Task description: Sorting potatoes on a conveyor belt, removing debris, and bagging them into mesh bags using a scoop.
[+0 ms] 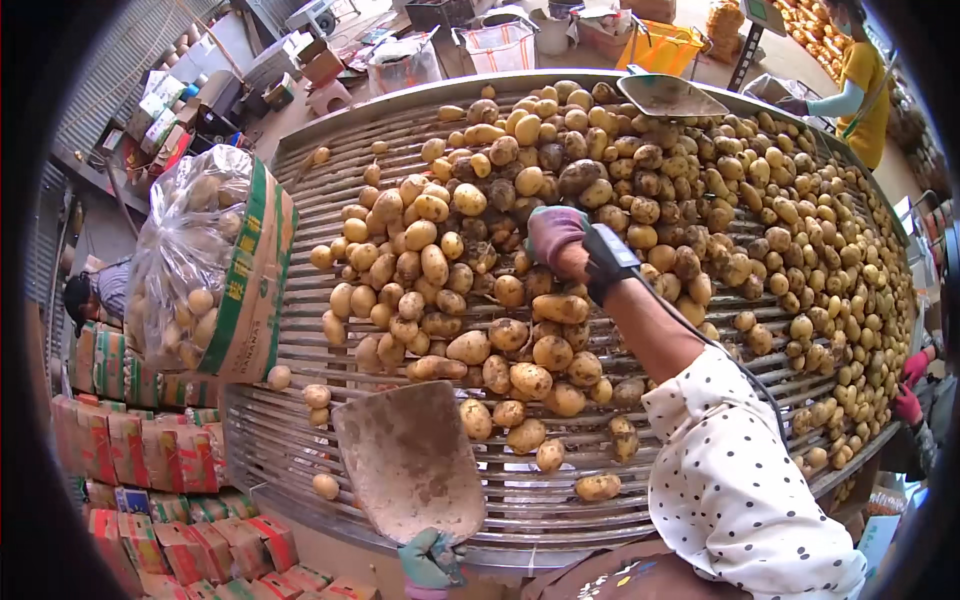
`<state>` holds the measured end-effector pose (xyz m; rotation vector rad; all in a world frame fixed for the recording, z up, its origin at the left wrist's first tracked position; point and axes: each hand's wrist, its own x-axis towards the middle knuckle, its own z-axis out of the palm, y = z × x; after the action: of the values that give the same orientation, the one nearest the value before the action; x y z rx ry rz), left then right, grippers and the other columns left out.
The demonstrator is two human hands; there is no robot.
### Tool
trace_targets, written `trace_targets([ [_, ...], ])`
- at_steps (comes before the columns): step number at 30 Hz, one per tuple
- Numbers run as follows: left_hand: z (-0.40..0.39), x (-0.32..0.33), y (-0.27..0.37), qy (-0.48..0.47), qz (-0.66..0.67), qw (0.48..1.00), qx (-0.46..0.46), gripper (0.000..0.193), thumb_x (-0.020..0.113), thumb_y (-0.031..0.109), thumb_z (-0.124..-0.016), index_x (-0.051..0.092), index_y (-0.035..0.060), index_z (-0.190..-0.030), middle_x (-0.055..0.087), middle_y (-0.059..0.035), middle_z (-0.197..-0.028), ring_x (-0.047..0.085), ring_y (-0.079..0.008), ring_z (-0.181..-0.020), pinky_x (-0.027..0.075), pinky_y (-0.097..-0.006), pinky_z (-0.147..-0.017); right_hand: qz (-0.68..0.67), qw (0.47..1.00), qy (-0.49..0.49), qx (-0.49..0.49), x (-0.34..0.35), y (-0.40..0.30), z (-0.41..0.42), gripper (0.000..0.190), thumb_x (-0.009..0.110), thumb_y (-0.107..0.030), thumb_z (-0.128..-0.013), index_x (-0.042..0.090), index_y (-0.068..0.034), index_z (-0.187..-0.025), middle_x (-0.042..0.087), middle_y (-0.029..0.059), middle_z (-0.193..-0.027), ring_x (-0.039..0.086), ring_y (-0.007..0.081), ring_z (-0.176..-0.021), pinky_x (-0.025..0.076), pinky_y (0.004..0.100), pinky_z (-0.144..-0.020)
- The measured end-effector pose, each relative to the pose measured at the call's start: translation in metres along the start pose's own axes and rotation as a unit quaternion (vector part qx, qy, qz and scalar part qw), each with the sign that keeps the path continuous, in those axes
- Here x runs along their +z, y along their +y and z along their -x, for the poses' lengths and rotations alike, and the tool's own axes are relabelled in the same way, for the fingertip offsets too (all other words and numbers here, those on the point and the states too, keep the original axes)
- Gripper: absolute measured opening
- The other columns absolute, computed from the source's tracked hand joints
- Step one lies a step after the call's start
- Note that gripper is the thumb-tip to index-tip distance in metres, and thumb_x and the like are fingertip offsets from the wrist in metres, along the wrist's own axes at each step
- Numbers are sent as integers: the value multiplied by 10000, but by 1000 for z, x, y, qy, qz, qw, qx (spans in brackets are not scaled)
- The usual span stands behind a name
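Note:
Many potatoes, some caked with dark soil, lie over a slatted metal sorting table. My right hand, in a pink and green glove, reaches into the middle of the pile, touching the potatoes; its fingertips are partly hidden. A dark device is strapped to that wrist. At the table's near edge my left hand, in a green and pink glove, is closed at the base of a broad, dirty metal scoop. The scoop's empty pan rests on the slats, left of a few loose potatoes.
An open carton lined with clear plastic, full of potatoes, stands on the table's left end. A second scoop lies at the far edge. Stacked cartons fill the lower left. Co-workers stand at the far right and right; another person is at left.

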<state>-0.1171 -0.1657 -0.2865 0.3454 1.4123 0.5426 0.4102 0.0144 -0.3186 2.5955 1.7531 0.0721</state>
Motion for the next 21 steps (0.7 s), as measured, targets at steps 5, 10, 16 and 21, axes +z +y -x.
trace_targets([
  [5,22,42,21,-40,-84,995,38,197,532,204,-875,599,21,-902,651,-144,-717,619,-269,-551,496,-366,-467,-194,973,-107,62,-35,0,5,315,653,-298,-746,704,-17,-880,686,225,-883,677,386,-837,542,452,-702],
  [10,4,98,34,-109,-39,993,20,195,520,146,-893,586,-16,-977,660,-151,-753,642,-256,-565,524,-331,-476,-158,979,-122,41,-26,2,4,307,669,-279,-740,713,-7,-873,692,219,-842,694,367,-788,551,435,-667],
  [16,-8,114,50,-144,-32,988,-45,256,536,129,-887,577,-43,-1072,675,-175,-816,665,-277,-603,566,-355,-515,-380,917,-99,-72,-96,-21,45,528,736,-381,-763,646,25,-1088,688,208,-1024,674,300,-967,519,395,-827],
  [21,-7,129,63,-156,-51,986,-26,292,517,146,-913,570,-71,-1101,687,-190,-859,684,-274,-637,576,-335,-549,-322,943,-9,-89,-94,-7,-24,317,635,-288,-896,681,-55,-1106,690,153,-1086,678,259,-945,528,381,-866],
])
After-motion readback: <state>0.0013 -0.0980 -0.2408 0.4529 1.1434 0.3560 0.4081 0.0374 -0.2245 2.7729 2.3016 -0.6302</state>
